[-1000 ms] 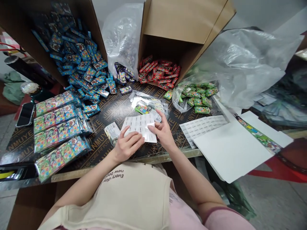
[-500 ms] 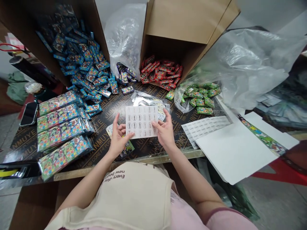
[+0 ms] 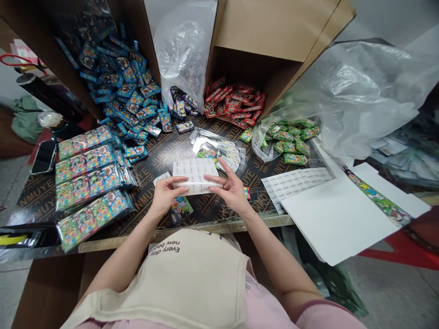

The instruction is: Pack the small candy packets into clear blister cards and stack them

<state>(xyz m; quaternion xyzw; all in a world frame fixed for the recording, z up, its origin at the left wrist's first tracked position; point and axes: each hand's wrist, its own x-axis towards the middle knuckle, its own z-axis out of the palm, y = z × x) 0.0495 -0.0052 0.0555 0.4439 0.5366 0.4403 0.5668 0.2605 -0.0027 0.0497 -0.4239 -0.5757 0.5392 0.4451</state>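
Note:
A white sheet of round printed stickers (image 3: 195, 170) is held between my two hands over the table, bent along its lower part. My left hand (image 3: 168, 194) pinches its left side, and my right hand (image 3: 231, 187) pinches the right side with the index finger raised. Under the sheet, near the table's front edge, lies a dark green printed packet (image 3: 181, 208). Just beyond the sheet is a pile of clear printed bags (image 3: 222, 151). A white printed piece (image 3: 162, 177) shows partly beside my left hand.
Stacked packs of small boxes (image 3: 91, 176) stand at left. Behind are heaps of blue boxes (image 3: 132, 100), red boxes (image 3: 236, 104) and green boxes (image 3: 290, 137). More sticker sheets (image 3: 297, 180) and white card (image 3: 329, 219) lie right. A phone (image 3: 44, 156) rests far left.
The sticker sheet has gone from flat and facing me to bent and tilted. Both hands have shifted slightly, uncovering more of the bags behind it. The view has moved a little.

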